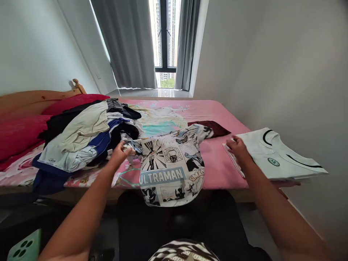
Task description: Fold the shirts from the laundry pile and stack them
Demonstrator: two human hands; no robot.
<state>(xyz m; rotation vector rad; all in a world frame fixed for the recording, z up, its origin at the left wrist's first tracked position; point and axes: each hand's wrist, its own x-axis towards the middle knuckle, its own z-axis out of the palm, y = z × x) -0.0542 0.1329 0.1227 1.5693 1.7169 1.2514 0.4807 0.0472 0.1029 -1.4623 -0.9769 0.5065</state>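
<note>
A short-sleeved shirt point(171, 170) with a comic print and the word ULTRAMAN lies spread on the bed, its hem hanging over the front edge. My left hand point(123, 152) is closed on the sleeve at the shirt's left side. My right hand point(237, 146) is apart from the shirt's other sleeve, at the left edge of a folded white shirt point(272, 154) with black trim and a green badge. Its fingers are loosely bent and a little apart, with nothing visible in them.
A heap of clothes point(81, 134) lies on the bed's left, by red pillows point(21, 136) and a wooden headboard point(40, 95). A dark red folded garment point(217, 127) lies behind the printed shirt on the pink sheet point(201, 107). A green phone point(25, 246) is at lower left.
</note>
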